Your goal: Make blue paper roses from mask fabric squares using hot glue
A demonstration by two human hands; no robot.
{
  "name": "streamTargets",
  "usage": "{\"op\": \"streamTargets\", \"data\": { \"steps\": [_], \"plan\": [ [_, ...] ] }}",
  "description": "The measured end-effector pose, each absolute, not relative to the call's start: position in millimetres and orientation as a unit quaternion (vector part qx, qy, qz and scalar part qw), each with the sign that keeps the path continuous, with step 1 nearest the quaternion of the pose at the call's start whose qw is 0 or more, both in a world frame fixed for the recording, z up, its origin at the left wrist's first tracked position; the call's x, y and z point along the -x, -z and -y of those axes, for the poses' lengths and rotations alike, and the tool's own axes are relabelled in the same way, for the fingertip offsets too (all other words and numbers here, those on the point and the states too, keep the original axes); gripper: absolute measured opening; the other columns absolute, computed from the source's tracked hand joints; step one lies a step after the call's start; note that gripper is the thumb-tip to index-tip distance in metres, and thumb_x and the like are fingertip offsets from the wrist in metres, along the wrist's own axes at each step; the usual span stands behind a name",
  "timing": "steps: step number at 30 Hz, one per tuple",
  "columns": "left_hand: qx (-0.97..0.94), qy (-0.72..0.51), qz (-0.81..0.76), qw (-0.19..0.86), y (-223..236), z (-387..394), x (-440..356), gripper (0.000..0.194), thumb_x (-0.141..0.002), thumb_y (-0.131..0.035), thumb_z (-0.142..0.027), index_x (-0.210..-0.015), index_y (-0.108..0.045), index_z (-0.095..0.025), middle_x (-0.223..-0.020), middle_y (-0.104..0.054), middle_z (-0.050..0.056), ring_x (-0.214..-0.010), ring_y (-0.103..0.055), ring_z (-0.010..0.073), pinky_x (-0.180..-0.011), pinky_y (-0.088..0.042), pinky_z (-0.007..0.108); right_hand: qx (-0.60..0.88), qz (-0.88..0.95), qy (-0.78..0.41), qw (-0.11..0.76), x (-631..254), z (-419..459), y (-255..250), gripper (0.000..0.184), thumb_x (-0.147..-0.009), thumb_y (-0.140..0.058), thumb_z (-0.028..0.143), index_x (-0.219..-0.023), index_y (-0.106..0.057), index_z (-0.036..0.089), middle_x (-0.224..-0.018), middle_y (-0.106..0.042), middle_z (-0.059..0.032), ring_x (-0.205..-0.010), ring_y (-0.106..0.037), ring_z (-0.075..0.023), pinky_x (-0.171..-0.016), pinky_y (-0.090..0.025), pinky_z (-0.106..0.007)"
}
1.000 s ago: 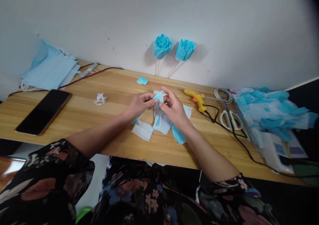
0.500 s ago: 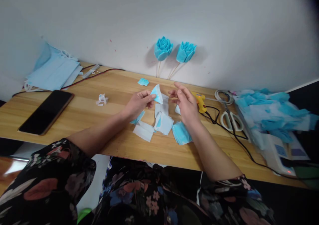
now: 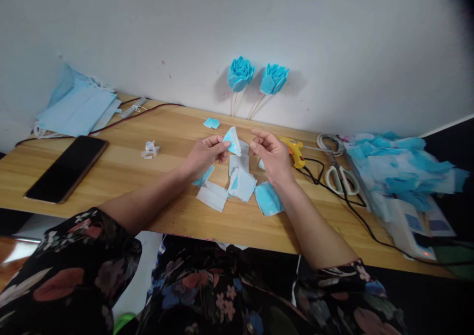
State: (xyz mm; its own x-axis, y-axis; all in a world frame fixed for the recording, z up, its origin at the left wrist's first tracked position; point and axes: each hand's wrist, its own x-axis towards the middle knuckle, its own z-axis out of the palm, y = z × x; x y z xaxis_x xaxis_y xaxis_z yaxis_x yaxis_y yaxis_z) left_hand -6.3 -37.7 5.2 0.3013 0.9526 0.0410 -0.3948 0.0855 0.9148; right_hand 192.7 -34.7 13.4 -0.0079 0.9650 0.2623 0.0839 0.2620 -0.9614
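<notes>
My left hand (image 3: 205, 155) pinches a small folded blue-and-white fabric piece (image 3: 232, 141) between thumb and forefinger, held up just above the wooden table (image 3: 122, 177). My right hand (image 3: 272, 158) hovers just right of that piece with its fingers curled in; a small gap separates them and I see nothing in it. Under both hands lies a loose pile of cut blue and white fabric pieces (image 3: 240, 184).
A yellow glue gun (image 3: 295, 149) with a black cord and white-handled scissors (image 3: 340, 177) lie right of my right hand. Two blue fabric roses (image 3: 255, 75) lean on the wall. A phone (image 3: 66, 167), stacked blue masks (image 3: 76, 110) and a scrap heap (image 3: 403, 164) flank the table.
A second ago both hands held the piece together. My right hand let go and drew off to the right, and has now come back close to the piece, fingers curling in.
</notes>
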Motion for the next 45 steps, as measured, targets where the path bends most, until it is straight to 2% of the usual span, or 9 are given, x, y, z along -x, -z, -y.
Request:
{"op": "streamTargets", "data": {
  "steps": [7, 12, 18, 22, 26, 33, 39, 45],
  "plan": [
    [-0.449, -0.507, -0.307, 0.668, -8, 38, 6, 0.037, -0.071, -0.086, -0.043, -0.071, -0.063, -0.014, -0.059, -0.060, -0.002, -0.053, -0.052, 0.0064, -0.055, -0.040, 0.021, 0.467, 0.583, -0.394, 0.535, -193, 36, -15, 0.031, -0.075, -0.078, 0.039, -0.102, -0.074, 0.024, -0.081, -0.067, 0.0009, -0.073, -0.061, -0.0139, -0.073, -0.055, -0.032],
    [-0.466, -0.499, -0.326, 0.654, -6, 38, 6, 0.038, -0.070, -0.086, -0.045, -0.070, -0.062, -0.015, -0.059, -0.060, -0.002, -0.053, -0.051, 0.0063, -0.054, -0.039, 0.021, 0.464, 0.566, -0.421, 0.535, -193, 39, -17, 0.031, -0.085, -0.069, 0.049, -0.102, -0.075, 0.024, -0.081, -0.072, -0.0013, -0.071, -0.063, -0.0143, -0.072, -0.056, -0.033],
    [-0.504, -0.474, -0.353, 0.630, -6, 40, 6, 0.035, -0.072, -0.083, -0.044, -0.073, -0.063, -0.015, -0.058, -0.060, -0.003, -0.052, -0.050, 0.0065, -0.054, -0.039, 0.022, 0.419, 0.601, -0.470, 0.492, -192, 45, -21, 0.033, -0.089, -0.069, 0.044, -0.117, -0.073, 0.028, -0.105, -0.076, -0.0033, -0.097, -0.069, -0.0179, -0.084, -0.057, -0.034],
    [-0.515, -0.470, -0.362, 0.619, -11, 41, 5, 0.036, -0.071, -0.084, -0.043, -0.071, -0.061, -0.016, -0.058, -0.061, -0.003, -0.052, -0.050, 0.0066, -0.053, -0.039, 0.022, 0.406, 0.618, -0.494, 0.458, -191, 47, -21, 0.042, -0.087, -0.068, 0.040, -0.127, -0.067, 0.028, -0.112, -0.074, -0.0033, -0.100, -0.069, -0.0187, -0.091, -0.057, -0.038],
    [-0.513, -0.474, -0.364, 0.616, -12, 41, 6, 0.032, -0.074, -0.083, -0.040, -0.071, -0.061, -0.016, -0.057, -0.060, -0.003, -0.051, -0.050, 0.0065, -0.053, -0.039, 0.022, 0.413, 0.622, -0.482, 0.459, -192, 46, -21, 0.043, -0.087, -0.066, 0.037, -0.129, -0.065, 0.028, -0.110, -0.073, -0.0033, -0.102, -0.068, -0.0194, -0.090, -0.056, -0.039],
    [-0.455, -0.483, -0.355, 0.659, -10, 39, 7, 0.029, -0.076, -0.080, -0.035, -0.072, -0.060, -0.015, -0.057, -0.058, -0.003, -0.050, -0.049, 0.0060, -0.053, -0.038, 0.021, 0.443, 0.633, -0.397, 0.496, -195, 41, -19, 0.037, -0.087, -0.064, 0.033, -0.124, -0.065, 0.027, -0.116, -0.072, -0.0051, -0.113, -0.065, -0.0214, -0.092, -0.056, -0.040],
    [-0.428, -0.487, -0.338, 0.682, -12, 38, 8, 0.033, -0.074, -0.082, -0.037, -0.071, -0.057, -0.016, -0.054, -0.057, -0.003, -0.049, -0.050, 0.0063, -0.052, -0.037, 0.021, 0.421, 0.725, -0.239, 0.491, -194, 44, -21, 0.032, -0.085, -0.062, 0.018, -0.116, -0.062, 0.026, -0.125, -0.069, -0.0072, -0.118, -0.064, -0.0229, -0.089, -0.057, -0.040],
    [-0.421, -0.486, -0.334, 0.689, -12, 38, 9, 0.033, -0.073, -0.083, -0.036, -0.071, -0.057, -0.015, -0.055, -0.058, -0.003, -0.049, -0.050, 0.0063, -0.052, -0.037, 0.021, 0.349, 0.827, -0.071, 0.434, -192, 45, -22, 0.031, -0.085, -0.065, 0.016, -0.112, -0.059, 0.030, -0.129, -0.068, -0.0060, -0.123, -0.061, -0.0288, -0.106, -0.046, -0.055]
  ]
}}
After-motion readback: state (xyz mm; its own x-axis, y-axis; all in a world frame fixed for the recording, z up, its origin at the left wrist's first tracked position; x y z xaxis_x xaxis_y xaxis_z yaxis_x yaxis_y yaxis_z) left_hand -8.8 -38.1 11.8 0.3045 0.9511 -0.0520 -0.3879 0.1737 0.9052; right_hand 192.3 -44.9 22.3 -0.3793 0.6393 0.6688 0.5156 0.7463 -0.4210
